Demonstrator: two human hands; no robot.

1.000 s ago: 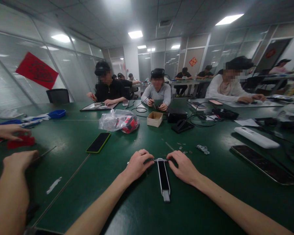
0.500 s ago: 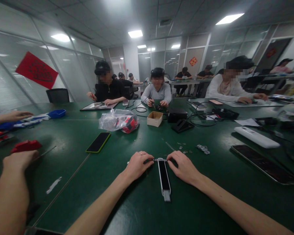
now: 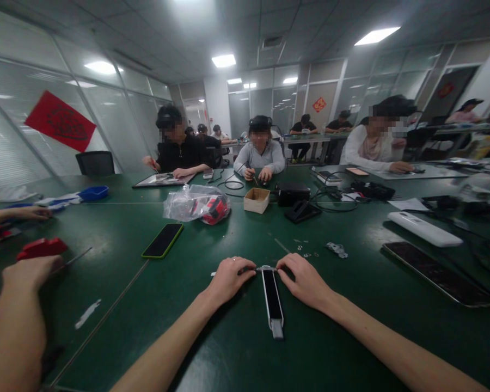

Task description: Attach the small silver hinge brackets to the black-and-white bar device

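Note:
A slim white-edged device with a long black face and a grey block at its near end lies on the green table. Across its far end runs a small, thin silvery piece, too small to name. My left hand pinches the left end of this piece, thumb and forefinger together. On the opposite side, my right hand pinches at the right end, its fingertips touching or nearly touching the device's corner. What exactly lies between the fingertips is mostly hidden.
Small metal bits and a crumpled clear piece lie beyond my right hand. A green-edged phone, a plastic bag and a small box stand farther out. A co-worker's arm reaches in at left; dark phone at right.
Both hands keep their pinch at the device's far end, which stays in place. The view has shifted slightly. At the left, a co-worker's far hand has lowered toward the table.

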